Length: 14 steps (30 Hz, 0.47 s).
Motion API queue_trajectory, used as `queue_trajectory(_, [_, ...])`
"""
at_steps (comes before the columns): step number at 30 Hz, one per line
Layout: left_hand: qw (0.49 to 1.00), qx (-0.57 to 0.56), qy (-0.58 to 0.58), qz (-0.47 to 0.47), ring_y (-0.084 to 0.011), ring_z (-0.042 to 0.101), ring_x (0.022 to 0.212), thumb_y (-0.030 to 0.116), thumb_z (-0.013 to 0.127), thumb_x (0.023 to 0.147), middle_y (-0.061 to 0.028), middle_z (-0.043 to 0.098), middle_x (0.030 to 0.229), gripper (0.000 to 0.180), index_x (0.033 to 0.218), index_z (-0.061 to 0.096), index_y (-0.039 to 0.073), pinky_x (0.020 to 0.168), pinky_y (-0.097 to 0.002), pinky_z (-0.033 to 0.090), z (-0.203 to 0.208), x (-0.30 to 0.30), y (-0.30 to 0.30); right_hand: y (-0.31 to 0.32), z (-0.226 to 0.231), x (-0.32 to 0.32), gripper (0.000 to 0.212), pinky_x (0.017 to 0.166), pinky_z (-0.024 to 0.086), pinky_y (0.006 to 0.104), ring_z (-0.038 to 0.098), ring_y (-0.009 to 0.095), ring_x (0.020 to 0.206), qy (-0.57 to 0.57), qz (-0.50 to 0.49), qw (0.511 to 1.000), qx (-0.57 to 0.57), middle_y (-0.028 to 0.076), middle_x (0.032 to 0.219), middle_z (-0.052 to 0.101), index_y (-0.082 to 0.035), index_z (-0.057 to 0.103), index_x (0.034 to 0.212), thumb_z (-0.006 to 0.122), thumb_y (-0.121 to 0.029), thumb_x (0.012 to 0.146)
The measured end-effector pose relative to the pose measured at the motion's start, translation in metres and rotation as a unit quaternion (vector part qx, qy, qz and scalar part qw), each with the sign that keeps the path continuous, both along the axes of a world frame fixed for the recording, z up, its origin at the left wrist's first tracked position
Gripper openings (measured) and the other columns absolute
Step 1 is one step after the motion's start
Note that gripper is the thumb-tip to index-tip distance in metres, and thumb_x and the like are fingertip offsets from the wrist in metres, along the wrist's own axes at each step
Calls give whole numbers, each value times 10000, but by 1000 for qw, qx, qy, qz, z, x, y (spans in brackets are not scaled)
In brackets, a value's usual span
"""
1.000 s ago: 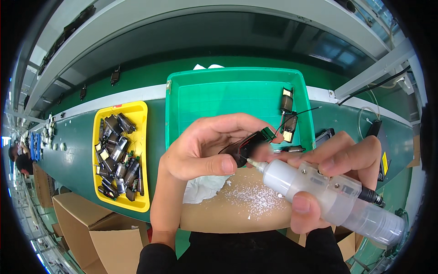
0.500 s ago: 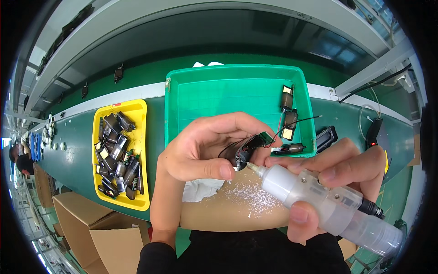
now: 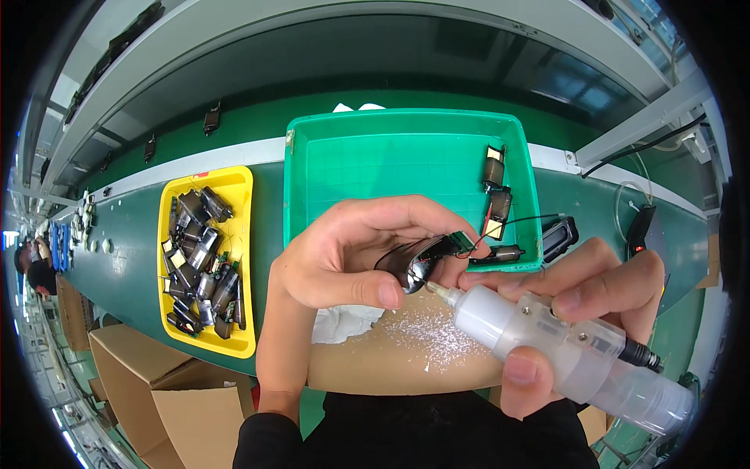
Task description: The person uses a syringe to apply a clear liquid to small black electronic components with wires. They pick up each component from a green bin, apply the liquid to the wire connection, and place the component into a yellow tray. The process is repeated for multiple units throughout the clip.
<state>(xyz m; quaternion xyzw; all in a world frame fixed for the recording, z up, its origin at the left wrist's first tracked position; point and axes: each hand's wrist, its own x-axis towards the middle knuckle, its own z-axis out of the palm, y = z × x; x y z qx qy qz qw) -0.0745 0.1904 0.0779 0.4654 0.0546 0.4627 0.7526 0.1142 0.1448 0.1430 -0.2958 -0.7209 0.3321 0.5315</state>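
My left hand point(image 3: 351, 262) is closed around a small dark electronic part point(image 3: 416, 264) with a green circuit board end and thin red and black wires. Its rounded, shiny end faces my right hand point(image 3: 574, 313), which grips a translucent white, pen-shaped tool point(image 3: 539, 336) with a tapered nozzle and a black plug on its side. The nozzle tip is right beside the part's shiny end; whether they touch, I cannot tell. Behind both hands, a green tray point(image 3: 375, 184) holds several similar dark parts point(image 3: 494, 168) along its right side.
On the left, a yellow tray point(image 3: 248, 313) is heaped with dark parts. White specks point(image 3: 437, 336) and a crumpled white tissue point(image 3: 344, 324) lie on a brown surface in front of me. An open cardboard box point(image 3: 133, 367) stands at lower left. A black tray point(image 3: 558, 237) lies right of the green tray.
The tool and my right hand have shifted slightly right, and the nozzle has drawn back a little from the part. My left hand keeps its hold, nearly still.
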Motion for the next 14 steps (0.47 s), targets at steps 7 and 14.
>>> queue_trajectory(7, [1000,17,-12,-11,-235,563,721,261,751,697,-228,563,886,615,1100,475,-112,632,-331,449,-1,1,2,-2,0,-2,466,655,590,394,584,183,603,6,-18,1000,-6,138,732,452,6,278,889,683,-141,711])
queue_trajectory(14, [1000,6,-4,-12,-242,570,746,261,753,695,-234,564,935,624,1111,474,-112,648,-331,460,-1,-1,1,-3,3,-3,460,668,588,401,585,183,624,8,-18,1000,-24,141,748,445,2,280,892,679,-146,719])
